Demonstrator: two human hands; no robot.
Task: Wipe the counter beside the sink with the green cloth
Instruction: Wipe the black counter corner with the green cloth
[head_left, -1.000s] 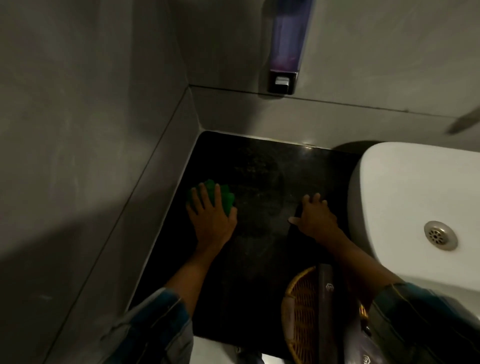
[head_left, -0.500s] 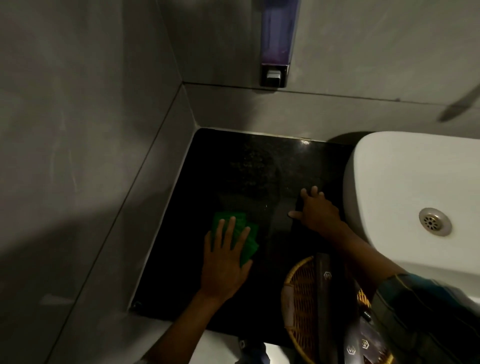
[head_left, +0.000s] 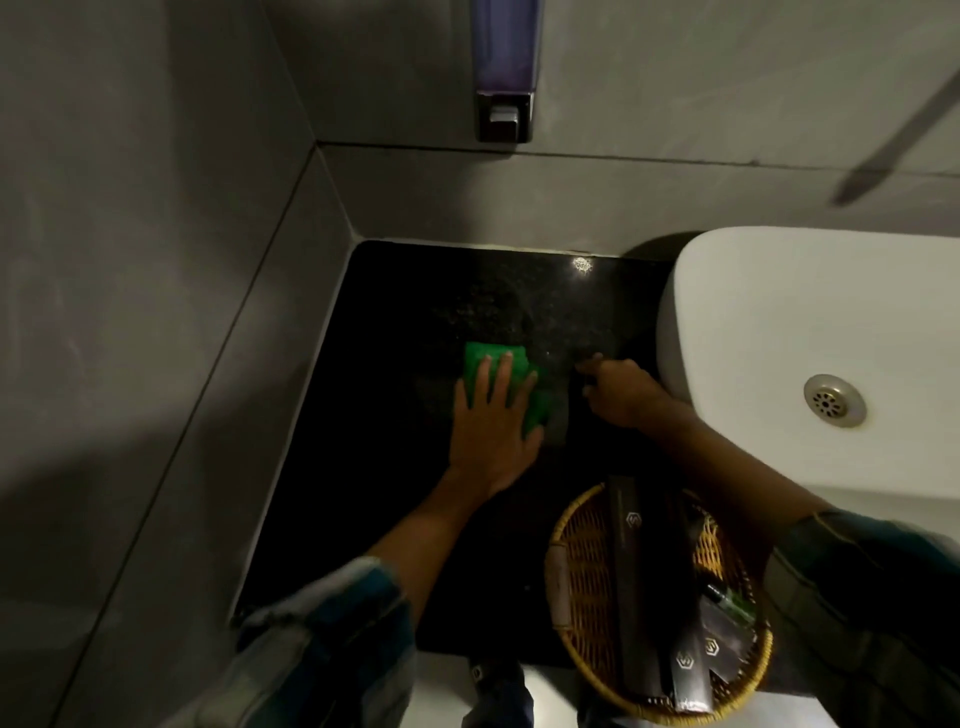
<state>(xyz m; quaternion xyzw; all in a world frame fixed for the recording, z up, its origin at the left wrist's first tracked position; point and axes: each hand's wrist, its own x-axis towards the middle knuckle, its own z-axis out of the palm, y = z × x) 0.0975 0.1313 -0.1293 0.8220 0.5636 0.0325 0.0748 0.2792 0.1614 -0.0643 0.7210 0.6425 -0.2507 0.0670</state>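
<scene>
I see the left hand (head_left: 491, 434) spread flat, fingers splayed, pressing the green cloth (head_left: 511, 382) onto the black counter (head_left: 395, 332). Just right, the right hand (head_left: 626, 389) rests loosely curled, empty, beside the white sink (head_left: 769, 322).

— Are you reading any words anywhere?
— No, nothing legible is showing. Only small pale hexagon emblems are appearing on the dark packets (head_left: 644, 582) lying in the wicker basket (head_left: 576, 566).
— Any lettering beside those emblems?
— Faint lines are running along one packet, but they are staying too small and dim to read.
</scene>
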